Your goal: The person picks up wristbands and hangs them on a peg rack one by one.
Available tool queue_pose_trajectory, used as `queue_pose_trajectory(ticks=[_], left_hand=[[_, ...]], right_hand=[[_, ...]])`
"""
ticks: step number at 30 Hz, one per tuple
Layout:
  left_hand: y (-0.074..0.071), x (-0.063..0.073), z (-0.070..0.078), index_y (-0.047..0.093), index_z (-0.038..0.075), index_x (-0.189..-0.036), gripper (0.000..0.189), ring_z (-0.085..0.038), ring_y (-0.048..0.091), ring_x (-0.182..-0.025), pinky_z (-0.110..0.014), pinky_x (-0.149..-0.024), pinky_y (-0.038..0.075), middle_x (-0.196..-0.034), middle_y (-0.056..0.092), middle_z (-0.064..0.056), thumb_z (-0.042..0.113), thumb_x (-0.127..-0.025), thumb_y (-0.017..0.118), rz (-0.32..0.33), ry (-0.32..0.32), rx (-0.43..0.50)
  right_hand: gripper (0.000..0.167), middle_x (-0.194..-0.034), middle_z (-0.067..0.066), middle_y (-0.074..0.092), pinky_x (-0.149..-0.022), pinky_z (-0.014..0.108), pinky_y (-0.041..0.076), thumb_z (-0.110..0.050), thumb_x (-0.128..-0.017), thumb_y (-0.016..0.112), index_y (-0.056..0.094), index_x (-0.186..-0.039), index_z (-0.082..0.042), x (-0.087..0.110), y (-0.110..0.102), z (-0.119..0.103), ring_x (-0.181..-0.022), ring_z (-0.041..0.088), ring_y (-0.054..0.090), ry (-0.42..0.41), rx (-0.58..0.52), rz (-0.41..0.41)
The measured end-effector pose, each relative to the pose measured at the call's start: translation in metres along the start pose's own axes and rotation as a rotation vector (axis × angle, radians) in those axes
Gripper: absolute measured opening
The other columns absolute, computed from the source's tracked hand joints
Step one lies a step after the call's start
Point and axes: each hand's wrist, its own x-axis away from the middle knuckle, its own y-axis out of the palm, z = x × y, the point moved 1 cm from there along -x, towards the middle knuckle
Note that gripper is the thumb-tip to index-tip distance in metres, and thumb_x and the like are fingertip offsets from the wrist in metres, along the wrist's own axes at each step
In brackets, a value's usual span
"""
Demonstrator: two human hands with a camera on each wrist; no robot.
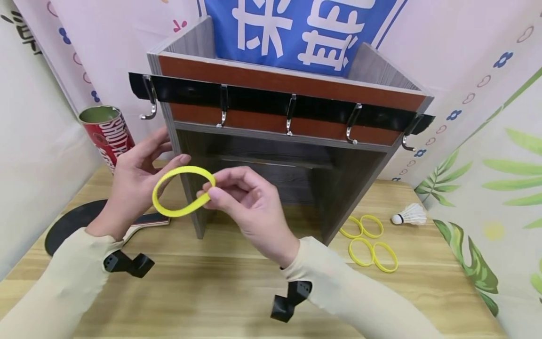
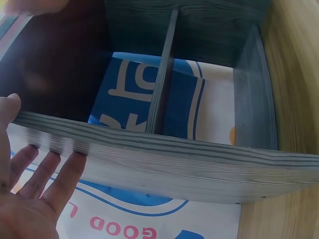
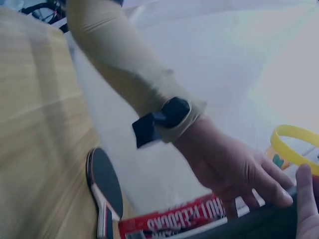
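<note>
A yellow ring (image 1: 183, 212) hangs in the air in front of a grey wooden shelf unit (image 1: 355, 188), pinched at its right side by the thumb and fingers of my right hand (image 1: 258, 207). The right wrist view shows part of the same ring (image 3: 294, 149). My left hand (image 1: 137, 176) is at the unit's left side. In the left wrist view its fingertips (image 2: 75, 162) touch the outer side panel (image 2: 164, 174), while the thumb lies by the panel's front edge. A black strip (image 1: 258, 101) with several metal hooks (image 1: 290, 115) runs across the unit's front, above the ring.
Several more yellow rings (image 1: 385, 257) lie on the wooden table (image 1: 220, 296), right of the unit, near a shuttlecock (image 1: 410, 215). On the left are a red can (image 1: 111, 139) and a table tennis paddle (image 1: 78, 223). A printed cloth (image 1: 449, 61) hangs behind.
</note>
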Motion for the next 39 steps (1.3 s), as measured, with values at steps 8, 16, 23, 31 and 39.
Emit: queue_pose_trajectory(ticks=[8, 16, 23, 31, 39], left_hand=[[-0.002, -0.001, -0.005, 0.063, 0.009, -0.145, 0.059, 0.0, 0.067, -0.115, -0.008, -0.088, 0.056, -0.129, 0.069, 0.015, -0.01, -0.09, 0.072, 0.015, -0.037, 0.007], [0.0, -0.002, -0.005, 0.067, 0.007, -0.138, 0.05, 0.001, 0.068, -0.091, -0.005, -0.078, 0.054, -0.11, 0.071, 0.021, -0.01, -0.091, 0.071, 0.036, 0.044, -0.037], [0.004, -0.003, -0.004, 0.06, 0.008, -0.147, 0.059, -0.009, 0.061, -0.095, -0.007, -0.08, 0.056, -0.115, 0.068, 0.015, -0.012, -0.092, 0.069, 0.026, 0.023, -0.01], [0.003, -0.002, -0.003, 0.056, 0.013, -0.152, 0.059, 0.003, 0.066, -0.116, -0.007, -0.091, 0.054, -0.127, 0.068, 0.02, -0.002, -0.096, 0.071, 0.011, -0.026, -0.024], [0.001, -0.001, -0.003, 0.057, 0.013, -0.151, 0.061, 0.007, 0.066, -0.118, -0.006, -0.089, 0.054, -0.127, 0.068, 0.021, -0.006, -0.094, 0.07, 0.038, -0.028, -0.028]], right_hand=[[0.026, -0.122, 0.044, 0.054, -0.094, 0.031, 0.063, 0.014, -0.099, 0.056, 0.051, -0.124, 0.019, -0.02, 0.03, -0.007, -0.097, 0.003, 0.068, -0.063, -0.091, 0.039], [0.028, -0.126, 0.038, 0.055, -0.098, 0.037, 0.062, 0.012, -0.1, 0.057, 0.05, -0.127, 0.016, -0.037, 0.046, -0.01, -0.097, 0.003, 0.066, -0.092, -0.106, 0.076], [0.026, -0.123, 0.035, 0.059, -0.095, 0.034, 0.063, 0.009, -0.101, 0.059, 0.052, -0.125, 0.014, -0.046, 0.048, -0.008, -0.092, 0.003, 0.068, -0.032, -0.154, 0.167], [0.028, -0.12, 0.03, 0.059, -0.093, 0.027, 0.063, 0.01, -0.1, 0.06, 0.052, -0.126, 0.014, -0.046, 0.038, 0.001, -0.09, 0.003, 0.067, 0.011, -0.105, 0.176], [0.029, -0.125, 0.033, 0.059, -0.094, 0.024, 0.061, 0.008, -0.1, 0.061, 0.055, -0.127, 0.014, -0.043, 0.032, 0.004, -0.089, 0.0, 0.066, 0.039, -0.028, 0.122]])
